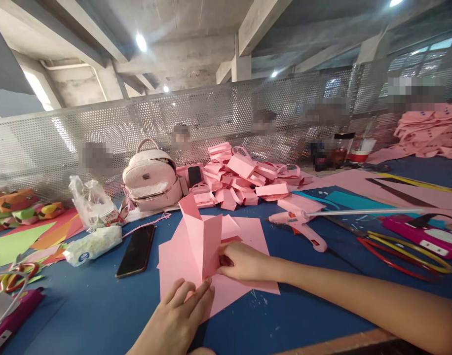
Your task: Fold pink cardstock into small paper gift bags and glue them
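Note:
A folded pink paper piece [211,246] stands upright on flat pink sheets [174,256] at the middle of the blue table. At its right side, my right hand [241,261] pinches the lower part of the paper between thumb and fingers. My left hand [181,305] lies in front with its fingers stretched out, the fingertips touching the bottom edge of the folded paper. A white and pink glue gun [300,227] rests to the right of the sheets. Behind them is a heap of folded pink paper boxes [244,172].
A black phone [136,250], a tissue pack [94,244] and a pink backpack [152,177] are on the left. At right lie red and yellow-handled scissors [403,254] and a magenta power strip [422,236]. A perforated metal screen [211,113] stands behind.

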Demonstrator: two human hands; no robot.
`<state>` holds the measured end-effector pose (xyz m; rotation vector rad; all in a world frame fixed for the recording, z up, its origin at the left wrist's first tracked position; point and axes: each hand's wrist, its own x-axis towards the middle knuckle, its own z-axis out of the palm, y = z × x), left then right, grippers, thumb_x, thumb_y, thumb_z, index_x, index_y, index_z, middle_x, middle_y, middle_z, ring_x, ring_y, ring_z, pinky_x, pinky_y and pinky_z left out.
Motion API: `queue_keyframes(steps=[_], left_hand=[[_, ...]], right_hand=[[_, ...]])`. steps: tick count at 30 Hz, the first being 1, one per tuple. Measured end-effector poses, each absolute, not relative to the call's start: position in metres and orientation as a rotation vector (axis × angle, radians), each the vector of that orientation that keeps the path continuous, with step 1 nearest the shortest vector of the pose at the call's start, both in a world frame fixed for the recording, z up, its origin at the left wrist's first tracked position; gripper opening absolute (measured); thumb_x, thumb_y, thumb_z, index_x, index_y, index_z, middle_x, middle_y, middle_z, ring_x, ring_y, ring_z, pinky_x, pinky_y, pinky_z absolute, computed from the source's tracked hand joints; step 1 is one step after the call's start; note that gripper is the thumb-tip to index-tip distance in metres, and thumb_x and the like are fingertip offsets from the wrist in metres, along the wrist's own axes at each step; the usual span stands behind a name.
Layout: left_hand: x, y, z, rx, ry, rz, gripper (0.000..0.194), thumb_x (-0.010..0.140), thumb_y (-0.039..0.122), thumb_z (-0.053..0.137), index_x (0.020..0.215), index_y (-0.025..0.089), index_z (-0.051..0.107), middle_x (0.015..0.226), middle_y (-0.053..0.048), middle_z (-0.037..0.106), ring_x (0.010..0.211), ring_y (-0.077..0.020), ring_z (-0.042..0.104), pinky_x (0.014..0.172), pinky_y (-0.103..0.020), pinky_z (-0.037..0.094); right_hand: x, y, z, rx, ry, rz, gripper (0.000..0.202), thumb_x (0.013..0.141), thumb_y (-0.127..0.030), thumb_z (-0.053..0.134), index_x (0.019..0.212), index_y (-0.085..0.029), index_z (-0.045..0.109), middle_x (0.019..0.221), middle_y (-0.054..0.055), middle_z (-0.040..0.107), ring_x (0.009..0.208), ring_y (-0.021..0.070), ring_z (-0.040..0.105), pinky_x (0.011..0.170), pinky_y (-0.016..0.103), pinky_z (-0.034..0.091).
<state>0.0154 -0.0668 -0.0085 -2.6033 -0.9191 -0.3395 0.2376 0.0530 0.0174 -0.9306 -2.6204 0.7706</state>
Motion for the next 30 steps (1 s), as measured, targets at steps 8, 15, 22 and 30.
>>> queue_keyframes(steps=[8, 15, 22, 30], left_hand=[[0.002, -0.049, 0.004, -2.830, -1.435, -0.775, 0.026, 0.100, 0.025, 0.046, 0.102, 0.024, 0.072, 0.098, -0.006, 0.077, 0.089, -0.0221, 0.069, 0.079, -0.033, 0.055], [-0.009, -0.005, 0.013, -2.729, -1.994, -1.341, 0.046, 0.074, 0.020, 0.073, 0.117, 0.022, 0.058, 0.113, -0.007, 0.073, 0.106, -0.0279, 0.069, 0.090, -0.039, 0.055], [-0.008, 0.007, 0.015, -2.798, -2.056, -1.413, 0.051, 0.074, 0.031, 0.076, 0.120, 0.023, 0.056, 0.123, -0.010, 0.070, 0.117, -0.0314, 0.064, 0.101, -0.045, 0.049], [-0.006, 0.016, 0.006, -2.732, -2.061, -1.484, 0.037, 0.079, 0.027, 0.070, 0.112, 0.022, 0.054, 0.109, -0.007, 0.072, 0.106, -0.0272, 0.068, 0.095, -0.042, 0.052]], right_hand=[[0.235, 0.039, 0.020, -0.968, -2.508, 0.941, 0.011, 0.079, -0.017, 0.063, 0.068, -0.017, 0.061, 0.061, -0.004, 0.059, 0.055, 0.0100, 0.050, 0.051, 0.020, 0.032], [0.227, 0.015, 0.038, -0.799, -2.581, 1.137, 0.013, 0.080, -0.011, 0.058, 0.080, -0.017, 0.070, 0.069, -0.002, 0.068, 0.058, 0.0106, 0.057, 0.056, 0.019, 0.039], [0.252, 0.047, 0.062, -1.006, -2.443, 0.386, 0.028, 0.096, -0.026, 0.050, 0.072, -0.019, 0.062, 0.077, 0.002, 0.066, 0.071, 0.0159, 0.058, 0.063, 0.026, 0.035], [0.270, 0.062, 0.019, -1.018, -2.476, 0.687, 0.014, 0.090, -0.022, 0.057, 0.099, -0.021, 0.067, 0.106, 0.006, 0.073, 0.099, 0.0241, 0.066, 0.082, 0.032, 0.047]])
